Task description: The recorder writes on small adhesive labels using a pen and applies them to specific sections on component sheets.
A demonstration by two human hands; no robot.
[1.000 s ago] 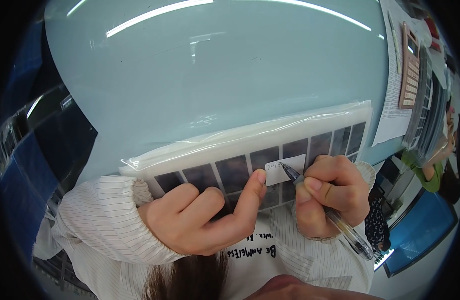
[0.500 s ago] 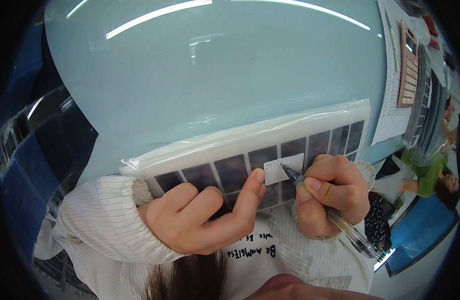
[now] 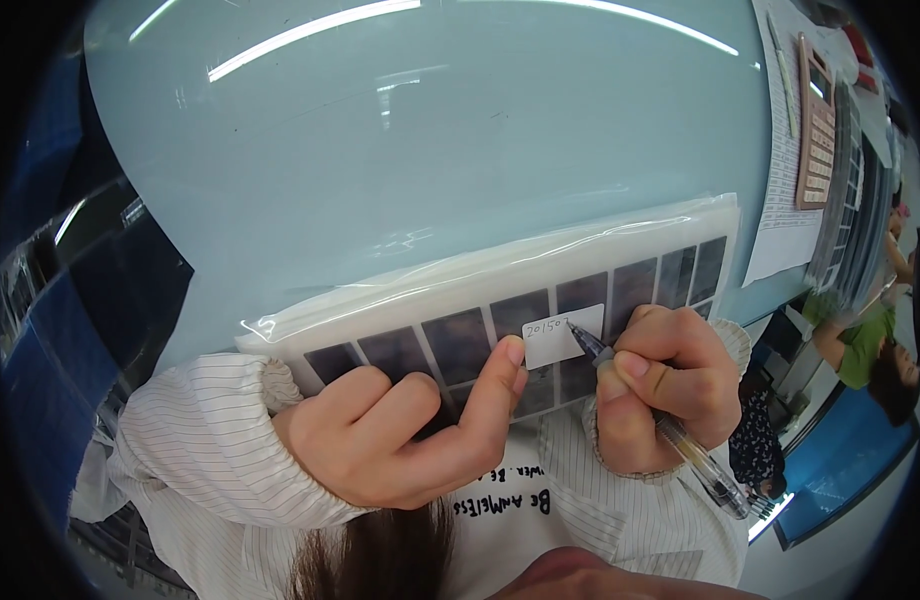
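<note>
In front of me lies a clear plastic bag (image 3: 380,292) over a white sheet with rows of dark rectangular pieces (image 3: 455,335). On it sits a small white label (image 3: 557,350) with a short handwritten row of digits. My left hand (image 3: 395,440) is closed at the bag's near edge, one fingertip pressing the label's left end. The hand hides part of the dark pieces. My right hand (image 3: 675,385) pinches a clear-barrelled pen (image 3: 708,468), tip down on the label beside the writing.
A pale blue-green glossy tabletop (image 3: 430,150) spreads beyond the bag. At the right lie printed paper (image 3: 780,225), a pink calculator (image 3: 818,125), a slim pen (image 3: 785,80) and stacked clear-wrapped sheets (image 3: 855,200). A person in green (image 3: 860,345) is farther right.
The pen tip has moved slightly right along the label, and the handwritten row is longer. My left hand keeps its place at the label's edge.
</note>
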